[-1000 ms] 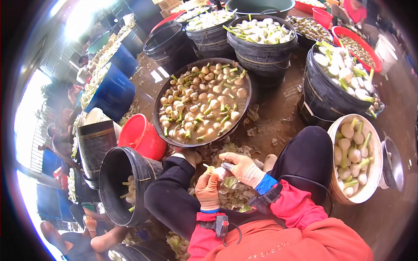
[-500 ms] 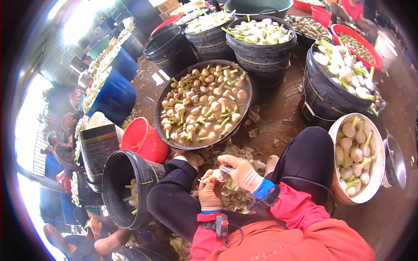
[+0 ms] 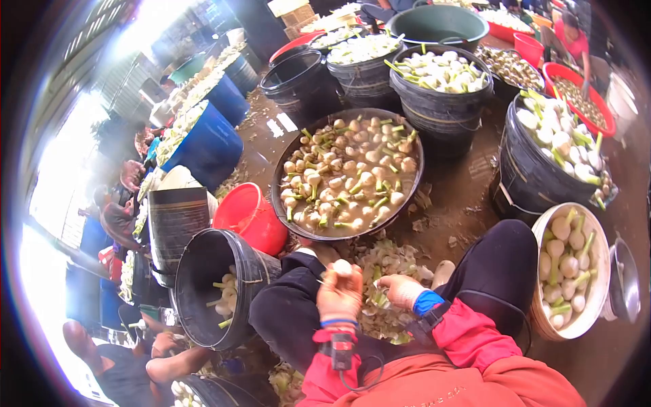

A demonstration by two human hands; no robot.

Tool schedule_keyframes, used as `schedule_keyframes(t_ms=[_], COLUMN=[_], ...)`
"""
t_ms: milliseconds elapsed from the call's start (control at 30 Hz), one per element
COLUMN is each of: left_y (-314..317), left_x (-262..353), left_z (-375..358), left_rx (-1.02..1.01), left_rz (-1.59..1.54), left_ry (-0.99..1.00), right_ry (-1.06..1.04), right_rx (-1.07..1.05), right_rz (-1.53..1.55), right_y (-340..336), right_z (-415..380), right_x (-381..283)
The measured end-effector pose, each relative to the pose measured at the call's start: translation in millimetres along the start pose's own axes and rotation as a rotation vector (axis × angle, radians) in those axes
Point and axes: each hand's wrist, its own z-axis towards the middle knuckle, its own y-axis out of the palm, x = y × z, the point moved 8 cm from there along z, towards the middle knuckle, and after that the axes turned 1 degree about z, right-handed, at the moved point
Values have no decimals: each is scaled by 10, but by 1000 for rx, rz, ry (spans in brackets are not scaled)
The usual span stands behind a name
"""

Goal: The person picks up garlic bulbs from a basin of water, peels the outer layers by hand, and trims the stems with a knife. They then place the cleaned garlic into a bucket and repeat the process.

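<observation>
My left hand (image 3: 339, 298), in a pale orange glove, is raised above my lap with its fingers closed round a white garlic bulb (image 3: 343, 268). To its right and apart from it, my gloved right hand (image 3: 401, 290) is closed on a small knife (image 3: 381, 285), of which only a bit of grey metal shows at the fingertips. Loose garlic skins (image 3: 386, 261) lie heaped on the floor beneath both hands. Beyond my feet stands a wide dark basin (image 3: 277, 197) of murky water, full of garlic bulbs with green stem stubs.
At my right is a white bucket (image 3: 538, 298) of stemmed bulbs, beside a metal bowl (image 3: 625, 285). A tipped black bucket (image 3: 254, 271) with a few bulbs and a red bucket (image 3: 254, 220) are on the left. Full black tubs (image 3: 441, 112) stand behind the basin. Other people work around.
My hands have moved apart; they were together at the bulb with the metal tool against it. The left hand has lifted and turned the bulb upward. The camera view has shifted.
</observation>
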Motion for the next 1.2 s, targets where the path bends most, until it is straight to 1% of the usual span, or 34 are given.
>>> schedule_keyframes(t_ms=[33, 100, 133, 167, 200, 233, 267, 300, 333, 367, 400, 433, 500, 567, 600, 633, 667, 700, 733, 800, 833, 867, 900, 933, 967, 1000, 1033, 1067, 1100, 1133, 1167, 1200], left_y=[139, 761, 1030, 1227, 1289, 1236, 1139, 986, 721, 433, 23, -329, -615, -516, -481, -504, -537, -559, -610, -678, -755, -702, -623, -573, -558, -521, -477, -378, -160, 5, -17, -5], left_x=[204, 802, 899, 971, 949, 863, 716, 548, 332, 106, -75, -243, -508, -641, -671, -707, -727, -751, -759, -772, -778, -750, -717, -666, -615, -524, -438, -398, -243, -128, -99, -106], left_z=[147, 212, 163, 81, 47, 7, -5, -45, -44, -48, -87, -135, -203, -79, 45, 157, 200, 217, 203, 193, 210, 229, 237, 237, 250, 276, 264, 231, 168, 74, 64, 114], left_rx=[-35, -171, -105, -42, -56, 32, -21, -72, -29, 13, 157, 299, 457, 415, 350, 211, 238, 263, 291, 322, 340, 339, 335, 328, 330, 301, 274, 271, 284, 298, 292, 169], left_rz=[-87, 114, 91, 68, 173, 250, 326, 400, 397, 392, 444, 495, 706, 737, 794, 786, 772, 755, 763, 756, 756, 785, 813, 824, 828, 838, 845, 836, 940, 1043, 1038, 1105], left_ry=[36, 383, 436, 490, 507, 506, 448, 389, 271, 155, 69, -17, -194, -239, -220, -180, -201, -227, -240, -258, -263, -233, -201, -146, -87, 55, 190, 210, 372, 534, 549, 534], right_ry=[1, 73, 73, 75, 29, -13, -42, -92, -145, -258, -245, -297, -92, 33, 31, 31, -28, 30, -12, -71, -117, -130, -127, -161, -104, -212, -149, -181, -126, -53, -120, -97], right_rx=[-4, -31, 15, 10, 117, 221, 363, 531, 595, 655, 641, 622, 357, 192, 84, -5, -28, -61, -50, -100, -96, -50, -52, -14, 41, 184, 147, 206, 187, 184, 192, 201], right_rz=[-13, 87, 80, 71, 138, 207, 317, 324, 297, 364, 296, 231, 32, -132, -263, -358, -352, -416, -425, -451, -510, -501, -463, -280, -60, 60, 579, 651, 775, 809, 965, 1021], right_y=[-11, -10, -75, -84, -183, -271, -418, -593, -738, -854, -956, -995, -925, -836, -676, -497, -408, -339, -388, -395, -466, -509, -596, -724, -732, -899, -841, -989, -960, -922, -834, -716], right_z=[5, -4, -16, 29, 105, 171, 262, 348, 471, 610, 771, 1026, 1565, 1931, 2190, 2439, 2516, 2595, 2528, 2566, 2474, 2441, 2333, 2189, 2183, 1932, 1781, 1358, 1099, 821, 609, 467], right_x=[-5, 10, -24, -20, -33, -30, -39, -56, -122, -203, -315, -351, -360, -423, -342, -227, -233, -164, -246, -282, -399, -400, -471, -509, -340, -466, -340, -602, -593, -612, -640, -537])
